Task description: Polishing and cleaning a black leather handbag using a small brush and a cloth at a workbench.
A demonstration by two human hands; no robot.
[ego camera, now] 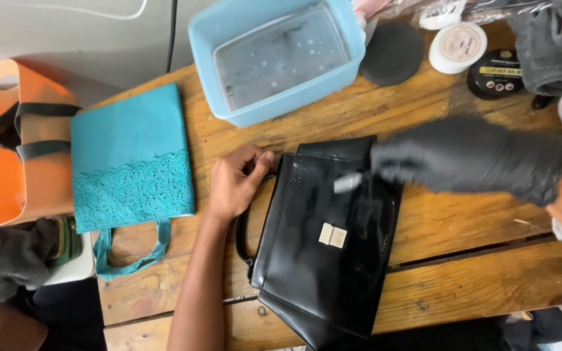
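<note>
One glossy black leather handbag (323, 260) lying flat mid-table, bare left hand (234, 183) curled loosely against its top edge, black-gloved right hand (469, 156) blurred above its flap, grip unclear, one teal lace-trimmed bag (131, 159), one pale blue plastic tub (280, 97), one orange bin (1, 175), two round tins (458, 47), worn wooden plank table (463, 260).

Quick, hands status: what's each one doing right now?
Left hand: bare, fingers curled, gripping the edge of the black handbag.
Right hand: black glove, blurred, over the bag's top; something small and pale at its fingertips, grip cannot be told.
</note>
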